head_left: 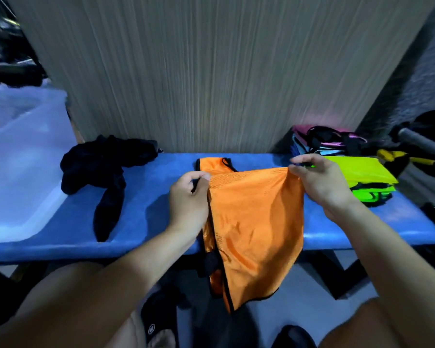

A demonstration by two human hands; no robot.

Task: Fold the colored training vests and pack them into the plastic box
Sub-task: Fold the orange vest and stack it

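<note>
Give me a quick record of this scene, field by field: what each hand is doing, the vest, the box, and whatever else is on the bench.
left hand: pinches the orange vest's top left corner
right hand: pinches its top right corner
orange vest: held up, hanging past the bench's front edge
plastic box: far left on the blue bench, no vests visible inside
black garment: crumpled beside the box
neon green stack: folded, right end
pink and blue pile: behind the green stack
</note>
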